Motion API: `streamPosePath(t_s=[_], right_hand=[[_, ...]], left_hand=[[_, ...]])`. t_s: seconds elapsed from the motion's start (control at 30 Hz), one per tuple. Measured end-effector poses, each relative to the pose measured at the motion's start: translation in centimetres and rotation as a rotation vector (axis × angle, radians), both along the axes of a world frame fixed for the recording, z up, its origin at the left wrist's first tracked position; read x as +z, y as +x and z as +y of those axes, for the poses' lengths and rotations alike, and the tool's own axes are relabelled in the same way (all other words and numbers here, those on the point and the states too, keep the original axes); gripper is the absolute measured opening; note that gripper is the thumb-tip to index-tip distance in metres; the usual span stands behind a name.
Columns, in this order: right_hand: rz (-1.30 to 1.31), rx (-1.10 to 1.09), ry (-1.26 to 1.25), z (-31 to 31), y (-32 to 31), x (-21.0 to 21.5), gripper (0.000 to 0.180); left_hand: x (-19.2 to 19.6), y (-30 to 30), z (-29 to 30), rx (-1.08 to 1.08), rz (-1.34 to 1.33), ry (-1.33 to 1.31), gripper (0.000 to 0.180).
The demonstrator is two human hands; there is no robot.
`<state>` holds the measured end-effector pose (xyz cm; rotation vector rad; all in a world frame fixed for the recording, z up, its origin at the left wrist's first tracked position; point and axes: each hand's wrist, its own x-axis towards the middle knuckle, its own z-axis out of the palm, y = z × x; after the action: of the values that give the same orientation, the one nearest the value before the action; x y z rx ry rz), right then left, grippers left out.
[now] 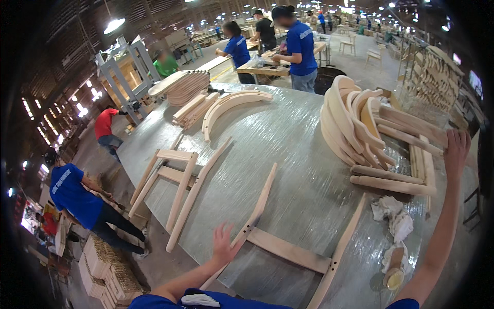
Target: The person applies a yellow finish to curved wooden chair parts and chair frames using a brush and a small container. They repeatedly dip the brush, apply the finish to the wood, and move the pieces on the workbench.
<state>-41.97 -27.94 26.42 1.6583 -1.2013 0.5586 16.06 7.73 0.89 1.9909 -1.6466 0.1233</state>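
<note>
The left hand (224,244) is open, fingers spread, at the near left leg of a wooden frame (290,251); whether its palm presses on the wood I cannot tell. The frame lies flat on the grey surface (303,134), its two legs joined by a crossbar, mostly to the right of the left hand and well to the left of the right hand. On the near side of the right hand (457,149), toward the person's body, are a small container (394,279) with yellowish contents and, a little farther off, a crumpled white cloth (396,219).

The right hand is stretched out, its fingers at the outer end of a wooden slat (411,123); how firmly they close on it I cannot tell. To the left of that hand, a pile of curved wooden pieces (342,121) stands beside the slat.

Beyond the left hand and to its left lies a second frame (175,155). Farther out come a curved rail (226,104), a bundle of straight sticks (193,110) and a stack of shaped boards (188,90).

Past the surface, ahead of both hands, two people in blue shirts work at another bench.
</note>
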Motion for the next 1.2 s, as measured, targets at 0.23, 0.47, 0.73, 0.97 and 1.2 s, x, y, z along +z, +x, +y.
streamPosePath(t_s=[0.23, 0.47, 0.73, 0.97, 1.2], right_hand=[[0.329, 0.277, -0.136, 11.7, 10.1, 16.3, 0.039], [0.534, 0.723, 0.122, 24.3, 30.3, 16.3, 0.027], [-0.503, 0.123, 0.066, 29.2, 19.8, -5.3, 0.050], [-1.060, -0.291, 0.774, 44.7, 21.5, -27.3, 0.049], [-0.863, -0.384, 0.777, 51.2, 23.9, -30.4, 0.048]], left_hand=[[31.0, -10.8, -9.5, -0.567, -0.227, -0.653, 0.072], [27.3, -7.1, -4.6, -0.716, 0.333, -0.179, 0.069], [9.8, 4.5, 8.3, -0.463, 1.439, 0.404, 0.055], [-0.7, 10.8, 13.4, -0.202, 1.469, 0.497, 0.053], [-1.2, 13.1, 10.7, -0.126, 0.317, 0.771, 0.066]])
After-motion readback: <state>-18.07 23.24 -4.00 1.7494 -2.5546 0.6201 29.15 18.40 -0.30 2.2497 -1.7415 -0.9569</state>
